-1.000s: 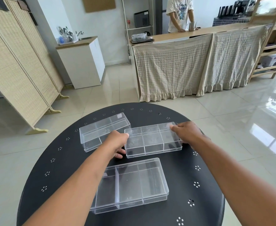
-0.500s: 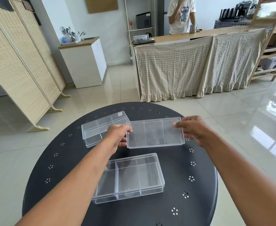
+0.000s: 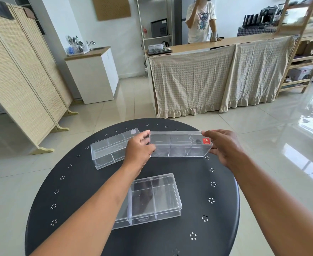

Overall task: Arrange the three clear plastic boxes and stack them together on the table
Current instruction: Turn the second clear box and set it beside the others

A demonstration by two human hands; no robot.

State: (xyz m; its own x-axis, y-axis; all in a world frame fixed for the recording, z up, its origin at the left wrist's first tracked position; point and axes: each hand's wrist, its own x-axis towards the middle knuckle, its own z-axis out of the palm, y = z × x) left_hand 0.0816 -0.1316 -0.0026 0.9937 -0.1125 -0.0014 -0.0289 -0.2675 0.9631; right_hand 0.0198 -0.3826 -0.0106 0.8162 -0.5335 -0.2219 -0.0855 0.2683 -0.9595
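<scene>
Both hands hold one clear plastic box with a red sticker by its short ends, lifted above the round black table at its far side. My left hand grips the box's left end and my right hand its right end. A second clear box lies on the table at the far left, just left of my left hand. The third clear box rests near the table's middle, partly hidden by my left forearm.
Beyond the table is tiled floor. A counter draped in checked cloth stands behind, with a person at it. A white cabinet and a woven folding screen stand at the left, wooden shelves at the right.
Both hands have lifted the middle box off the table and raised it, tilting it so its side faces me. The other two boxes have stayed in place.
</scene>
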